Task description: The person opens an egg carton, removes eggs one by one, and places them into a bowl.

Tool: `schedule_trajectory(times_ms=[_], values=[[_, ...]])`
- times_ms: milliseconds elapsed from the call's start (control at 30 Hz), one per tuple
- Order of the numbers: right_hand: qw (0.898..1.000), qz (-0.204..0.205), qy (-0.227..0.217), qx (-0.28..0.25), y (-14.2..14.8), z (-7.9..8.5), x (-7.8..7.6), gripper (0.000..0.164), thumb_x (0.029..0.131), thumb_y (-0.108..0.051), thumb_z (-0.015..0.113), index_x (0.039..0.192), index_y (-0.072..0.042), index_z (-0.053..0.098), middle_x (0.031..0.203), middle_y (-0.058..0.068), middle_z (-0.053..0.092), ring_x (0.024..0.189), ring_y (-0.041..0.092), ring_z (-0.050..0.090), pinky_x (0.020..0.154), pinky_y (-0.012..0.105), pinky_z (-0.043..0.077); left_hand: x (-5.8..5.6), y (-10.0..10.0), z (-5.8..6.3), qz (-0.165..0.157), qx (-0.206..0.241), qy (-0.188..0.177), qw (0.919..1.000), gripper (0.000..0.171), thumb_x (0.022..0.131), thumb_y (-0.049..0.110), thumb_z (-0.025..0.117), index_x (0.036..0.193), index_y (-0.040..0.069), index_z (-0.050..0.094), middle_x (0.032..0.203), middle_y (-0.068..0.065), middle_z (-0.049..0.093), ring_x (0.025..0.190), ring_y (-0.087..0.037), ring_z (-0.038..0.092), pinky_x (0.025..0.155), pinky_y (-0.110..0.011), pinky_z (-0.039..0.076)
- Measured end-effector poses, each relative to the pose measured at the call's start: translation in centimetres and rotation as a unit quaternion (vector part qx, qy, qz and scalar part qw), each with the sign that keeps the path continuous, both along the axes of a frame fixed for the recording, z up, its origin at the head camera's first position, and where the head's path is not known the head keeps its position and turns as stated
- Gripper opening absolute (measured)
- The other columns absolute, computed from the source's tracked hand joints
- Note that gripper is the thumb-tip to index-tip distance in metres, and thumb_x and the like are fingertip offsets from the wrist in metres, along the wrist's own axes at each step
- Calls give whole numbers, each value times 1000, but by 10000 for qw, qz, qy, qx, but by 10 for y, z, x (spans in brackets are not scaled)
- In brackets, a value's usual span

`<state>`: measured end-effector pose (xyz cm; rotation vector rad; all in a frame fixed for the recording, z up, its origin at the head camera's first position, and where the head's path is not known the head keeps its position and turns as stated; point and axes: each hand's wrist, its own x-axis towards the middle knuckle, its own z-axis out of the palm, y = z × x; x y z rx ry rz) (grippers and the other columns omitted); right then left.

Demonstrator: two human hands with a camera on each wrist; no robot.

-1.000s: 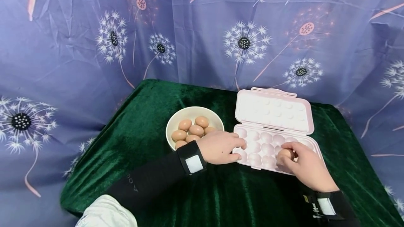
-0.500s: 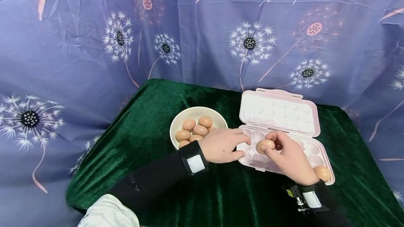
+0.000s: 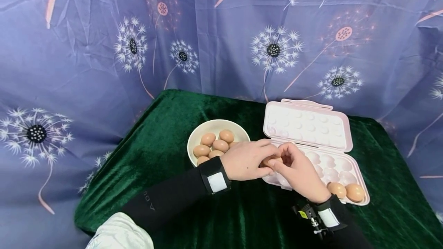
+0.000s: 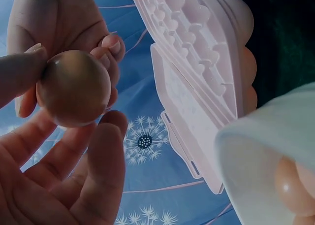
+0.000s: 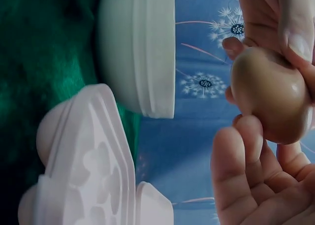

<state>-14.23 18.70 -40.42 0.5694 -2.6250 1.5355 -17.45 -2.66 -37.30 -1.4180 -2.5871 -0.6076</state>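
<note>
A brown egg (image 3: 271,159) is between my two hands over the left end of the pale pink egg carton (image 3: 342,163). My left hand (image 3: 243,160) has its thumb and fingers around the egg, partly hiding it in the head view. From the other side, my right hand (image 3: 302,174) pinches the same egg. In the left wrist view the whole egg (image 4: 74,89) shows with fingers of both hands touching it. Two more brown eggs (image 3: 355,193) sit side by side in the carton's front row at the right end. Part of the carton is hidden by my hands.
Left of the carton stands a cream bowl (image 3: 190,150) with several brown eggs (image 3: 220,145) in it. The carton's lid (image 3: 306,123) is folded back. Green velvet cloth (image 3: 166,141) covers the table, and a patterned purple curtain (image 3: 228,57) hangs behind.
My right hand has moved left with the egg, from the carton's right part to my left hand, uncovering two eggs at the right end. The left hand stays nearly in place.
</note>
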Motion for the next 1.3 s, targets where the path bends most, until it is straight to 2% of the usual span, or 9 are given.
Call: schedule_trajectory(times_ms=[167, 367, 500, 633, 733, 1000, 1167, 1233, 1300], values=[[9995, 100, -103, -285, -2, -2, 0, 22, 96, -16, 71, 105, -9, 53, 90, 5, 65, 75, 17, 61, 60, 27, 48, -1, 1, 1, -90, -63, 125, 9999, 28, 94, 37, 70, 119, 27, 64, 100, 13, 49, 71, -2, 48, 59, -16, 40], [9987, 220, -45, -464, -6, 1, 0, 20, 97, -15, 70, 104, -8, 53, 92, 4, 66, 79, 17, 65, 65, 27, 52, -3, -1, 5, -160, -165, 129, 9997, 26, 95, 34, 69, 119, 27, 63, 104, 12, 51, 73, -3, 49, 61, -17, 41], [9972, 451, -97, -581, -8, 1, -1, 18, 97, -14, 69, 104, -8, 53, 95, 4, 66, 80, 19, 65, 67, 28, 53, -4, -5, 7, -259, -263, 121, 9992, 24, 93, 30, 69, 116, 26, 62, 105, 9, 52, 74, -5, 50, 62, -19, 42], [9969, 613, -93, -483, -7, -1, -3, 15, 99, -13, 67, 110, -10, 56, 103, 2, 66, 89, 19, 66, 77, 27, 54, -8, -11, 11, -343, -416, -4, 9985, 27, 93, 28, 70, 119, 24, 63, 103, 8, 54, 75, -6, 51, 64, -20, 43], [9984, 503, 1, -237, -3, -3, -3, 16, 100, -13, 65, 114, -12, 57, 107, 2, 66, 95, 18, 65, 82, 26, 52, -14, -18, 16, -316, -533, -117, 9980, 31, 93, 26, 70, 123, 23, 64, 103, 8, 55, 77, -6, 52, 68, -20, 44], [9994, 11, 221, 267, 13, -7, -1, 15, 100, -13, 64, 115, -11, 59, 107, 6, 67, 93, 14, 63, 80, 23, 49, -40, -46, 24, 123, -797, -606, 9949, 28, 92, 22, 68, 120, 22, 66, 104, 9, 57, 85, -6, 56, 80, -23, 46], [9986, -199, 312, 386, 21, -6, 2, 14, 100, -11, 64, 114, -10, 60, 106, 4, 67, 93, 12, 62, 80, 19, 47, -57, -60, 17, 599, -971, -839, 9899, 24, 92, 27, 70, 116, 25, 69, 102, 11, 59, 88, -5, 58, 84, -24, 45], [9982, -245, 305, 446, 22, -6, 3, 13, 100, -12, 64, 113, -11, 61, 105, 3, 67, 93, 12, 62, 81, 19, 47, -62, -63, 12, 835, -982, -1010, 9865, 22, 92, 26, 70, 114, 26, 70, 100, 12, 61, 88, -5, 58, 84, -26, 46], [9981, -260, 271, 493, 23, -6, 4, 13, 101, -14, 64, 113, -12, 61, 106, 3, 67, 93, 12, 62, 81, 19, 47, -67, -64, 8, 1060, -1100, -1013, 9831, 18, 91, 25, 70, 109, 26, 71, 97, 12, 61, 88, -6, 57, 81, -28, 47]])
